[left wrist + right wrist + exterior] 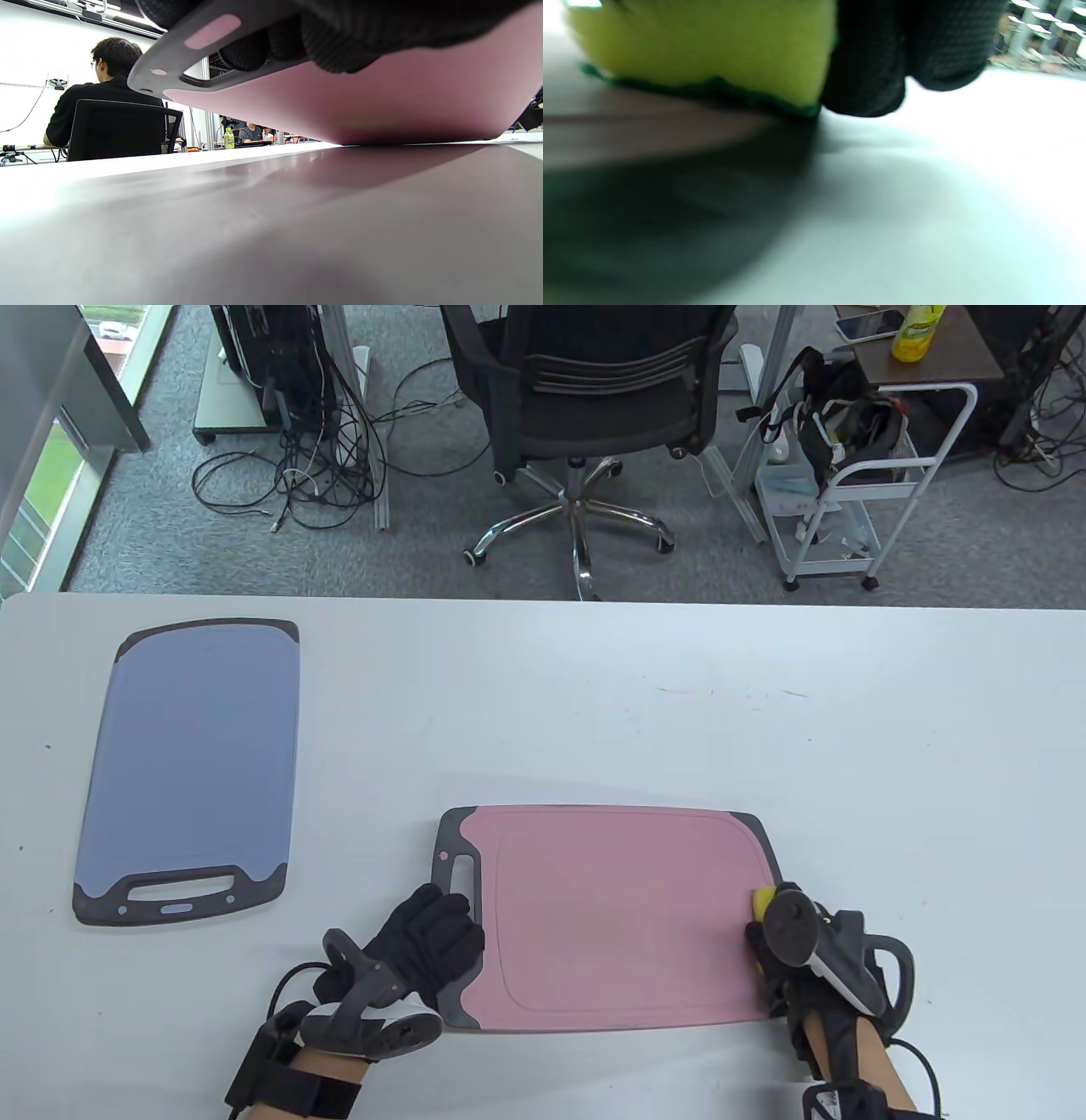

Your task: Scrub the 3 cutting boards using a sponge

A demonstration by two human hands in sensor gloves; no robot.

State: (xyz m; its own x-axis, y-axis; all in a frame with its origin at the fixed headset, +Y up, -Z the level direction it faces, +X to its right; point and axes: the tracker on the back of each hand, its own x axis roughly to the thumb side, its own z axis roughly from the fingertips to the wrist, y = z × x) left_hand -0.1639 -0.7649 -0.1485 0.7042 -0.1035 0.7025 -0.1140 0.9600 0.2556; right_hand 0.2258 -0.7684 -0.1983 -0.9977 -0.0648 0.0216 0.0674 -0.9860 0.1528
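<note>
The right wrist view is blurred throughout. The tracker on the black-gloved right hand (pixel 802 959) hides most of the yellow, green-backed sponge (pixel 765 900) it holds. Only two cutting boards show.

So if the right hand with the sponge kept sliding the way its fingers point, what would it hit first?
Probably nothing soon. The right hand holds the sponge at the pink cutting board's right edge, fingers pointing away from the person. Beyond the board's far edge lies only bare table, as far as the table view shows.

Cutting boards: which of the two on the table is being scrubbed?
The pink plastic cutting board nearest the person: the right hand presses a yellow sponge on it. The blue cutting board lies untouched.
</note>
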